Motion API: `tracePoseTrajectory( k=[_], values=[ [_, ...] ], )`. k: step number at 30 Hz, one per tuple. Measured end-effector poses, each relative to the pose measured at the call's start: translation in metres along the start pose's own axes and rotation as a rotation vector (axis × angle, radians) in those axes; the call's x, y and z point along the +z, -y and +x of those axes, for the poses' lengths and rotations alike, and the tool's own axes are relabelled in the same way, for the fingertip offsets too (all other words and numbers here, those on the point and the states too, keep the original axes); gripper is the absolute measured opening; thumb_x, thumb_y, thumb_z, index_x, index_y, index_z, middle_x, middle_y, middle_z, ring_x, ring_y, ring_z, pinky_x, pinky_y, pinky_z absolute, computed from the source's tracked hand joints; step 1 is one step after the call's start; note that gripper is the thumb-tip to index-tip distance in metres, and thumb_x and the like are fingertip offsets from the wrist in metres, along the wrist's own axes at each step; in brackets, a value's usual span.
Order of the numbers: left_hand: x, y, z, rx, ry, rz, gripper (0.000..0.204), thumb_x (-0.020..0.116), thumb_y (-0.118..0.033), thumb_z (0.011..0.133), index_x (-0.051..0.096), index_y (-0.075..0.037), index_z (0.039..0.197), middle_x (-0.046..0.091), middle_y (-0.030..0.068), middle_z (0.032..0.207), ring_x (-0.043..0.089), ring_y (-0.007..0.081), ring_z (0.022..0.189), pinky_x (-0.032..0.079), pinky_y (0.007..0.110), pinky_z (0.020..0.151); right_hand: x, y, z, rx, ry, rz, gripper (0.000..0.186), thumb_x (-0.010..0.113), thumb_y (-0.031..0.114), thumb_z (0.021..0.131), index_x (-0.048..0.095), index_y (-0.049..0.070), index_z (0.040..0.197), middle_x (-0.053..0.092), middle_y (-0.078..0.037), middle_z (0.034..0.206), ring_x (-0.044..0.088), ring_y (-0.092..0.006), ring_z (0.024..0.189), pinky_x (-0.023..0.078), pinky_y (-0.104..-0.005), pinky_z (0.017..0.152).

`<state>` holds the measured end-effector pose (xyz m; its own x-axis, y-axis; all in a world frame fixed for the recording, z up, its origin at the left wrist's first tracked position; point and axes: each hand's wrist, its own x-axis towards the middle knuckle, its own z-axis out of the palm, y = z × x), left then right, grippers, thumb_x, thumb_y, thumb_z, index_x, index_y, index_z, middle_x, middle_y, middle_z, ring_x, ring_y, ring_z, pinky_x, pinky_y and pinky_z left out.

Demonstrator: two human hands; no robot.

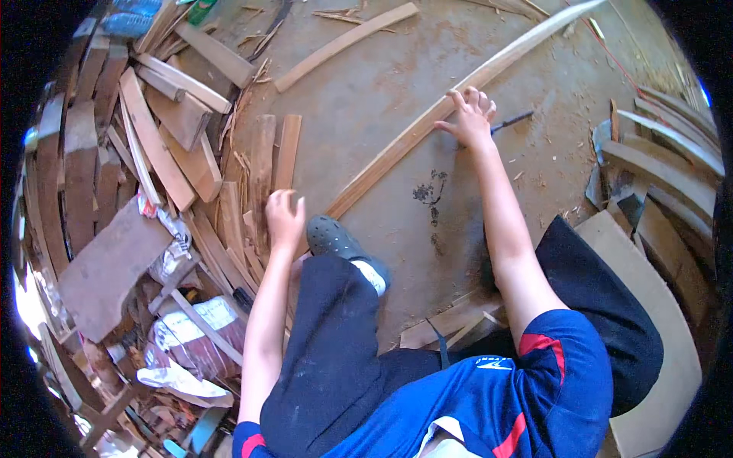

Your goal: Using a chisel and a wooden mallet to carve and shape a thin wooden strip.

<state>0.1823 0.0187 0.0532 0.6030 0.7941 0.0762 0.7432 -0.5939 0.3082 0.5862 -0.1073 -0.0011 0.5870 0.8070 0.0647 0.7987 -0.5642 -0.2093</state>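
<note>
A long pale wooden strip (405,149) runs diagonally across the floor from beside the dark clog (332,238) on my foot toward the upper right. My right hand (469,118) has its spread, bent fingertips at the strip’s edge; whether they touch it I cannot tell. A thin dark rod (513,120) lies just past that hand, partly hidden by it. My left hand (285,217) is left of the clog, fingers apart and curved, beside short upright-lying boards (262,153), with nothing visible in it.
Piles of planks (156,145) and scraps, a wrapped bundle (195,340) and water bottles (126,21) crowd the left. A curved loose strip (343,46) lies on the concrete floor (534,183) ahead. More timber (660,164) and a beige board (660,320) are at the right.
</note>
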Motion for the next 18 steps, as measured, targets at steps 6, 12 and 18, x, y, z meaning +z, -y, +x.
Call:
tracePoseTrajectory(
  k=[6,12,18],
  values=[
    [0.033,-0.065,0.009,0.077,0.403,-0.079,0.04,0.065,-0.019,0.077,0.057,-0.02,0.117,0.056,0.0116,0.087,0.054,0.0287,0.092,0.048,0.04,0.074,-0.024,-0.004,0.07,-0.526,0.455,-0.135,0.071,0.082,0.045,0.049,0.053,0.023,0.11,0.048,-0.006,0.113,0.041,-0.0282,0.116,0.032,-0.0513,0.096],
    [0.047,-0.07,-0.015,0.131,0.253,0.03,0.042,0.06,-0.015,0.081,0.055,-0.026,0.12,0.049,0.0096,0.091,0.052,0.0277,0.082,0.05,0.038,0.07,-0.023,0.016,0.09,-0.651,0.678,-0.321,0.067,0.078,0.047,0.057,0.052,0.013,0.109,0.053,-0.01,0.111,0.048,-0.0297,0.111,0.041,-0.046,0.089],
    [0.06,-0.075,-0.01,0.183,0.242,0.158,0.045,0.062,-0.011,0.077,0.055,-0.02,0.121,0.049,0.0088,0.094,0.053,0.0272,0.084,0.048,0.037,0.072,-0.037,-0.005,0.111,-0.806,0.723,-0.231,0.056,0.077,0.053,0.056,0.063,0.005,0.081,0.06,-0.017,0.084,0.057,-0.0368,0.087,0.048,-0.0422,0.077]
  ],
)
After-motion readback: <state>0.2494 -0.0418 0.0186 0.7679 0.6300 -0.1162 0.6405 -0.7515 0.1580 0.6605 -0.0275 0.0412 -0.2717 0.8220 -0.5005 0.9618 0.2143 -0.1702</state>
